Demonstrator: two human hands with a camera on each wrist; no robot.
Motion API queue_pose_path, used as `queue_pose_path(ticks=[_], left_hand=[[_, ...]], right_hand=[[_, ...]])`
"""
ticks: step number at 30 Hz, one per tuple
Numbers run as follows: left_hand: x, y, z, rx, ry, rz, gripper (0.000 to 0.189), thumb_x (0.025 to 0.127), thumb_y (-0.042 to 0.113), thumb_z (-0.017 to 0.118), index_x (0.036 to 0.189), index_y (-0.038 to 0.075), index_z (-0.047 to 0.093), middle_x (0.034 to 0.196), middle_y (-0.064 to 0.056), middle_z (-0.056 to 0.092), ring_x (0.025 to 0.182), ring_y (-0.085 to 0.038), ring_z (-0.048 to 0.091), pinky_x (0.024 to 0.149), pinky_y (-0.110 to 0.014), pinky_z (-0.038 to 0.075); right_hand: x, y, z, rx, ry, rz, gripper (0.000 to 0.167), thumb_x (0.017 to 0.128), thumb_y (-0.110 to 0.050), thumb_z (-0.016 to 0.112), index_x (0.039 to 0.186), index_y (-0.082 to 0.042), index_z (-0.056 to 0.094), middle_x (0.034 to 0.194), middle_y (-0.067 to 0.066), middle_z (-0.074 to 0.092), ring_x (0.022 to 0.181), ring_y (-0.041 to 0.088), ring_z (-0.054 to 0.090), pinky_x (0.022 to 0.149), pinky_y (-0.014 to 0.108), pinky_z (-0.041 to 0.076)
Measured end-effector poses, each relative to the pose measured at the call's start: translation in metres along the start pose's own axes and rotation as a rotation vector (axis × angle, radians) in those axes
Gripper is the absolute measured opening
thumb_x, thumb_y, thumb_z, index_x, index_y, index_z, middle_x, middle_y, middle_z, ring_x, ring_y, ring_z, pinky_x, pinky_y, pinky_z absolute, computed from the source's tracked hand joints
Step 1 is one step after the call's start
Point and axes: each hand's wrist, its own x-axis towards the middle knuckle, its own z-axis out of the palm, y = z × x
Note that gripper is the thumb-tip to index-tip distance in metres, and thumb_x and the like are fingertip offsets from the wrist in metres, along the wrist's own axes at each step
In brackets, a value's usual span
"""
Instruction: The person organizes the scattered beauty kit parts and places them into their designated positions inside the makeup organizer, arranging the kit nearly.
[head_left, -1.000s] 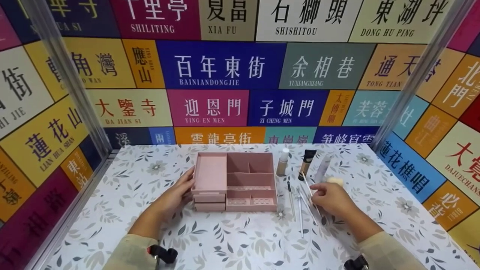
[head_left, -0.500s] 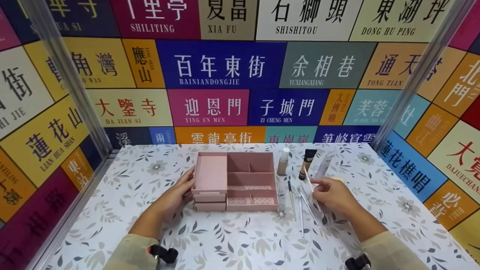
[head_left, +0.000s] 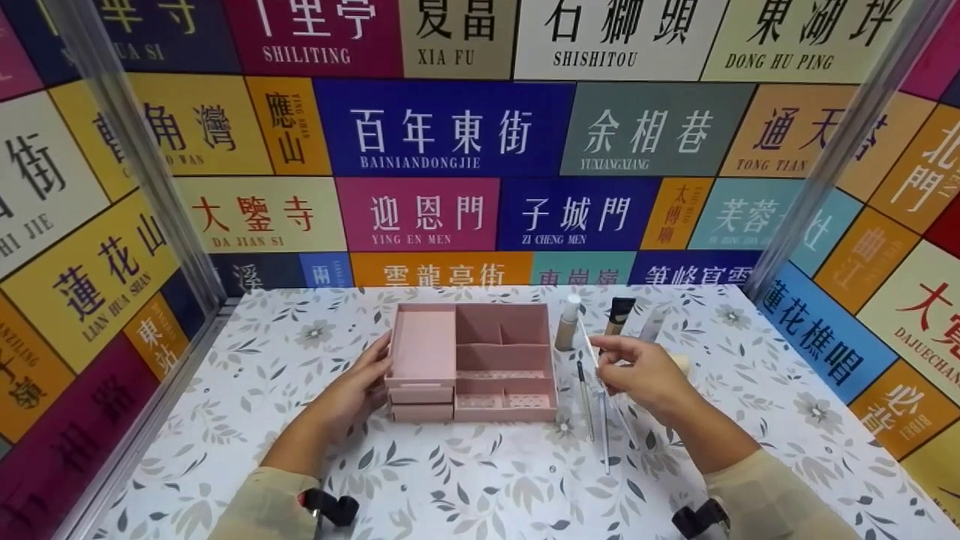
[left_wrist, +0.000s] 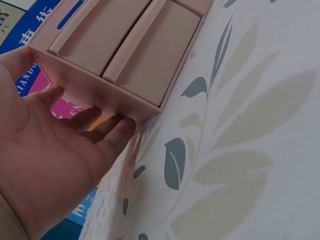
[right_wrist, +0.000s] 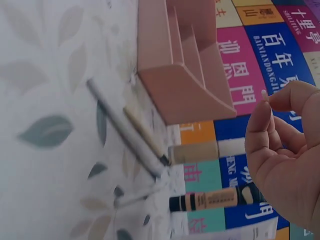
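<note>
A pink desktop organizer (head_left: 420, 345) stands on the table, with two drawers under a shelf at its left and divided compartments at its right. My left hand (head_left: 360, 379) rests its extended fingertips against the organizer's left side; in the left wrist view those fingers (left_wrist: 117, 137) touch the wall beside the drawers. My right hand (head_left: 637, 375) pinches a slender pale makeup brush (head_left: 587, 337) between thumb and index finger, above the table and right of the organizer. Only a small white end of it shows in the right wrist view. Several thin makeup brushes (head_left: 584, 401) lie below that hand.
Behind the brushes stand a white-capped foundation bottle (head_left: 567, 330), a black-topped tube (head_left: 621, 311) and a translucent tube (head_left: 653, 322). A cream-coloured sponge (head_left: 681, 364) is partly hidden by the right hand. Printed panels (head_left: 442, 131) wall the floral table (head_left: 465, 480) at back and sides.
My right hand has lifted the makeup brush and carried it left toward the organizer, now partly covering the black-topped tube. The left hand has stayed at the organizer's side.
</note>
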Motion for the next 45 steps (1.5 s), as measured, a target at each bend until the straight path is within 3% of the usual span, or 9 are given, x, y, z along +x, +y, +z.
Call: queue_pose_path(ticks=[8,12,17,22,31,37,42,45], left_hand=[[0.001,-0.001,0.0,-0.024,0.008,-0.025,0.067,0.109,0.046,0.056,0.168,0.049,0.025,0.183,0.003,0.011,0.167,-0.03,0.023,0.134,-0.053,0.027],[0.002,-0.004,-0.001,-0.054,-0.009,-0.011,0.066,0.11,0.043,0.054,0.169,0.047,0.023,0.182,0.003,0.013,0.166,-0.031,0.024,0.133,-0.055,0.028],[0.003,-0.006,-0.002,-0.085,-0.029,0.006,0.065,0.112,0.04,0.051,0.17,0.045,0.021,0.182,0.004,0.016,0.164,-0.03,0.028,0.132,-0.054,0.031],[0.003,-0.005,-0.002,-0.088,-0.027,0.003,0.067,0.111,0.042,0.052,0.17,0.045,0.021,0.182,0.004,0.015,0.165,-0.032,0.028,0.132,-0.055,0.031],[0.001,-0.005,0.0,-0.094,-0.006,-0.009,0.064,0.111,0.041,0.053,0.168,0.048,0.025,0.181,0.005,0.019,0.164,-0.031,0.03,0.132,-0.055,0.031],[0.001,-0.006,0.001,-0.091,-0.019,-0.004,0.065,0.112,0.041,0.051,0.169,0.046,0.022,0.183,0.001,0.012,0.166,-0.033,0.026,0.132,-0.056,0.03],[0.001,-0.004,0.0,-0.083,-0.031,0.001,0.066,0.113,0.04,0.049,0.171,0.043,0.019,0.183,0.0,0.007,0.166,-0.033,0.023,0.133,-0.057,0.028],[0.0,-0.004,0.0,-0.08,-0.031,0.003,0.066,0.113,0.039,0.048,0.171,0.041,0.017,0.183,-0.001,0.007,0.166,-0.033,0.023,0.133,-0.057,0.028]], right_hand=[[0.004,-0.024,0.025,0.067,-0.083,-0.044,0.05,0.094,0.002,0.062,0.144,0.004,0.062,0.093,0.001,0.066,0.077,0.012,0.061,0.068,0.024,0.058],[0.007,-0.038,0.04,0.116,-0.121,-0.063,0.051,0.093,0.004,0.063,0.144,0.006,0.061,0.092,0.0,0.066,0.077,0.011,0.062,0.068,0.023,0.058],[0.014,-0.053,0.059,0.146,-0.144,-0.074,0.049,0.091,0.005,0.064,0.14,0.002,0.065,0.095,0.001,0.069,0.082,0.013,0.066,0.072,0.025,0.062],[0.023,-0.066,0.08,0.149,-0.144,-0.077,0.043,0.092,0.004,0.065,0.134,0.0,0.07,0.095,0.002,0.07,0.079,0.014,0.063,0.069,0.024,0.059],[0.044,-0.083,0.116,0.232,-0.157,-0.02,0.039,0.095,0.001,0.065,0.133,-0.003,0.071,0.097,0.004,0.072,0.079,0.016,0.066,0.073,0.029,0.061],[0.057,-0.091,0.134,0.292,-0.168,0.008,0.039,0.094,-0.001,0.068,0.132,-0.005,0.071,0.105,0.01,0.074,0.083,0.016,0.068,0.078,0.032,0.061],[0.064,-0.099,0.147,0.37,-0.186,0.057,0.044,0.092,-0.001,0.07,0.135,-0.007,0.07,0.113,0.013,0.071,0.082,0.015,0.064,0.074,0.027,0.06],[0.071,-0.103,0.155,0.39,-0.181,0.063,0.045,0.091,0.0,0.069,0.136,-0.006,0.068,0.109,0.013,0.071,0.077,0.014,0.063,0.069,0.024,0.058]])
